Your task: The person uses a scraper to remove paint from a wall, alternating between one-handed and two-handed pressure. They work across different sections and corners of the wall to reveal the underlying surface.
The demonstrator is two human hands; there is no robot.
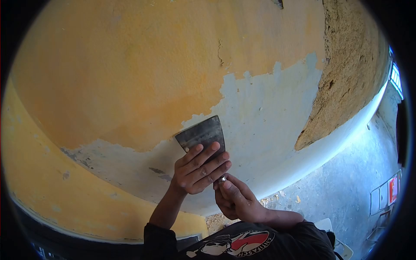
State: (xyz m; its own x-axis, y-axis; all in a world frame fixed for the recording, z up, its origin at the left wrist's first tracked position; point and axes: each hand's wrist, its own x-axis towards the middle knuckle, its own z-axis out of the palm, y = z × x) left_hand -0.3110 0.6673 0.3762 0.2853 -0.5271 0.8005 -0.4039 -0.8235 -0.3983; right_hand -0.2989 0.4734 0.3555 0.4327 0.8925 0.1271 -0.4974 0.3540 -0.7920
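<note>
A wide, dark metal scraper (pixel 202 132) lies with its blade edge against the wall, where orange paint (pixel 130 82) meets a bared pale layer (pixel 268 112). Across the lower blade rest the outstretched fingers of my left hand (pixel 199 171), its back towards me and its thumb out of sight. My right hand (pixel 237 199) is closed round the scraper's handle, just below the left one. A shiny metal end (pixel 222 178) shows by the right thumb; most of the handle is hidden.
Rough brown material (pixel 346 73) shows at the right in a broken patch of wall. A yellow wall (pixel 52 173) meets this one at the left. Flakes of debris (pixel 216 222) lie along the concrete floor (pixel 320 190). Metal-framed racks (pixel 383 195) stand at far right.
</note>
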